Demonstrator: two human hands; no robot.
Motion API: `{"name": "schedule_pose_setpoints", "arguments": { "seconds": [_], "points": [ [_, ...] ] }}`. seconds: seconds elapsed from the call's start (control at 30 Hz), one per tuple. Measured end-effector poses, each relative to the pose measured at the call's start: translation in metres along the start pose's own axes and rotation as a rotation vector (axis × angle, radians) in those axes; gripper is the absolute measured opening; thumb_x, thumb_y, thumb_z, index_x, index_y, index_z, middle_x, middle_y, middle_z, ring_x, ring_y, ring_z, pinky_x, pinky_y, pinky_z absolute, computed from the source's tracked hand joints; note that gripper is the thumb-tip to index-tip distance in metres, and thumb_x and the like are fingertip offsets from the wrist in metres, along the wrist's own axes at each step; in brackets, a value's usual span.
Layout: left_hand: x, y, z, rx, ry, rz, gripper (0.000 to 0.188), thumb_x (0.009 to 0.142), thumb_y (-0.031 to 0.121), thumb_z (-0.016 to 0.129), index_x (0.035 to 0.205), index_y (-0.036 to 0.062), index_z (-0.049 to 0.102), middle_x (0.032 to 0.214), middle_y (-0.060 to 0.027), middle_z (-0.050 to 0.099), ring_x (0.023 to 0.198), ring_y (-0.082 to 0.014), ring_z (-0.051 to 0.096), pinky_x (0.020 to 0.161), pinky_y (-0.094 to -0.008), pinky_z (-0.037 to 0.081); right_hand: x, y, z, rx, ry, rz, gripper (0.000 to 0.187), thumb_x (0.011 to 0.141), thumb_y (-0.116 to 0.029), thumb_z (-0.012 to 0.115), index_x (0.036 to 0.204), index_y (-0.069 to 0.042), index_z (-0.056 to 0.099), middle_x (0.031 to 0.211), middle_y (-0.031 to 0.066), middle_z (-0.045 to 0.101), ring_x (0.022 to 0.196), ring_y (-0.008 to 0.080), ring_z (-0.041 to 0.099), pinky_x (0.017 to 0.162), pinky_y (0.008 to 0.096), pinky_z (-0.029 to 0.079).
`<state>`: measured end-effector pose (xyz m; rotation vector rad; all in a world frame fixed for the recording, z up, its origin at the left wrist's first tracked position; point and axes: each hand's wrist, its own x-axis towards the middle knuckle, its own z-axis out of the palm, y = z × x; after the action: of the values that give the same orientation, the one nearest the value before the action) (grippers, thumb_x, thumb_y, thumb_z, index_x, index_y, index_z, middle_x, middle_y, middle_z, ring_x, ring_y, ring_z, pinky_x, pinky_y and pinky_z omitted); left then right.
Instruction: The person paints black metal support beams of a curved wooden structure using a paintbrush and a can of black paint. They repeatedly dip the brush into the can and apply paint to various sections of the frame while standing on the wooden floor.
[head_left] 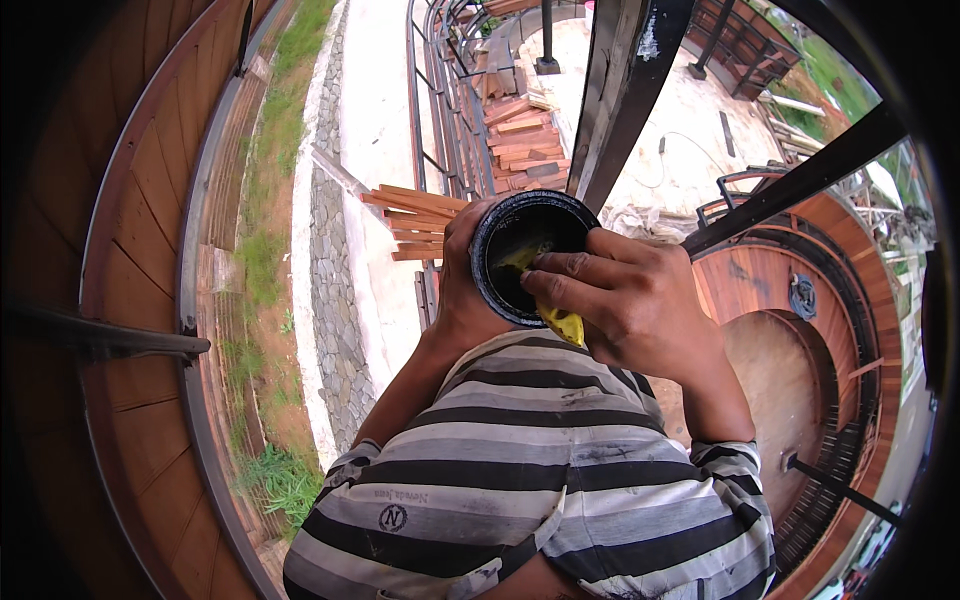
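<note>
One grip, the left hand [462, 275], clasps the can [487, 285] near the shirt [560, 450]; the right hand [640, 300] pinches a yellow piece [563, 325] at its rim. Loosened left grip could drop the can.

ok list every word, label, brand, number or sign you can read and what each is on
Striped black, grey and white fabric shirt: small line of dark lettering, wording not copied
Same shirt: round dark emblem with a letter, not copied
Black round container: no text visible
</note>
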<state>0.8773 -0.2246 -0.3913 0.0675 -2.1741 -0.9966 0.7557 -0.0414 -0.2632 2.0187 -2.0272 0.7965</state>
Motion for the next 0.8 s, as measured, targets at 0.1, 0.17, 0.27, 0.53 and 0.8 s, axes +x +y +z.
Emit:
{"name": "schedule_pose_setpoints", "arguments": {
  "seconds": [0.1, 0.17, 0.27, 0.53, 0.8],
  "points": [
    [0.001, -0.009, 0.005, -0.072, 0.018, 0.006, 0.118, 0.061, 0.028, 0.105, 0.151, 0.0036, 0.033, 0.139, -0.0202, 0.055, 0.133, -0.0391, 0.054, 0.113, -0.0513, 0.043, -0.001, 0.006, -0.007, 0.038, 0.046, 0.024, 0.044, 0.065, -0.010, 0.081, 0.108, -0.014, 0.080, 0.102, 0.0023, 0.079, 0.079, 0.0203, 0.069, 0.063, 0.0325, 0.056],
    [0.000, -0.014, 0.011, -0.112, 0.029, -0.052, 0.122, 0.059, 0.030, 0.106, 0.152, 0.0039, 0.031, 0.140, -0.0205, 0.053, 0.133, -0.0388, 0.054, 0.113, -0.0513, 0.043, -0.003, 0.014, -0.016, 0.116, 0.140, 0.053, 0.041, 0.066, -0.011, 0.082, 0.106, -0.013, 0.080, 0.099, 0.0022, 0.079, 0.078, 0.0200, 0.069, 0.063, 0.0310, 0.056],
    [0.004, -0.017, 0.018, -0.109, 0.021, -0.154, 0.129, 0.055, 0.032, 0.108, 0.153, 0.0038, 0.030, 0.141, -0.0207, 0.050, 0.134, -0.0385, 0.054, 0.114, -0.0500, 0.043, -0.007, 0.027, -0.031, 0.302, 0.295, 0.171, 0.027, 0.076, -0.009, 0.086, 0.102, -0.004, 0.080, 0.097, 0.0069, 0.080, 0.072, 0.0182, 0.069, 0.066, 0.0273, 0.054],
    [0.029, -0.023, 0.040, -0.110, -0.087, -0.097, 0.120, 0.061, 0.017, 0.104, 0.152, -0.0004, 0.029, 0.143, -0.0203, 0.054, 0.134, -0.0299, 0.058, 0.113, -0.0426, 0.050, -0.048, 0.084, 0.004, 1.041, 0.880, 0.956, 0.021, 0.095, -0.020, 0.081, 0.097, 0.000, 0.074, 0.071, -0.0015, 0.064, 0.056, 0.0032, 0.049, 0.052, 0.0189, 0.034],
    [0.046, 0.000, 0.068, -0.145, -0.112, -0.182, 0.116, 0.062, 0.020, 0.104, 0.151, -0.0025, 0.032, 0.142, -0.0203, 0.055, 0.133, -0.0299, 0.058, 0.112, -0.0418, 0.049, -0.068, 0.115, 0.025, 1.409, 1.048, 1.072, 0.022, 0.096, -0.024, 0.078, 0.091, -0.005, 0.067, 0.072, 0.0053, 0.070, 0.054, 0.0074, 0.060, 0.050, 0.0204, 0.041]
  ]
}}
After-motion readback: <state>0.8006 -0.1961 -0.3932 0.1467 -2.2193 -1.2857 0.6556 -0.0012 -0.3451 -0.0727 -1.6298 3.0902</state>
